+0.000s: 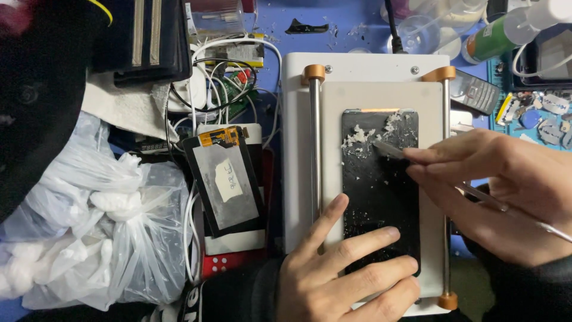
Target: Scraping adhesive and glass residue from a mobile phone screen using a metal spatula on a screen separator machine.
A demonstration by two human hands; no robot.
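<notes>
Two hands, left hand (351, 271) pinning screen (379, 191), right hand (506, 191) scraping

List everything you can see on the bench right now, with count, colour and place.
Phone screen panel: 1, black, flat on the white plate, centre.
Residue crumbs: many, whitish, on the panel's upper part.
Scraper tool: 1, metal, tip on the panel's upper part.
Plate machine: 1, white with copper-coloured posts, centre.
Second screen part: 1, black with grey back and orange flex, left of the machine.
Plastic bag: 1, clear-white, lower left.
Cables: several, white and black, upper left.
Spray bottle: 1, green, upper right.
Keypad phone: 1, dark, right of the machine.
Left hand: fingers pressing the panel's lower end.
Right hand: holding the scraper tool.
</notes>
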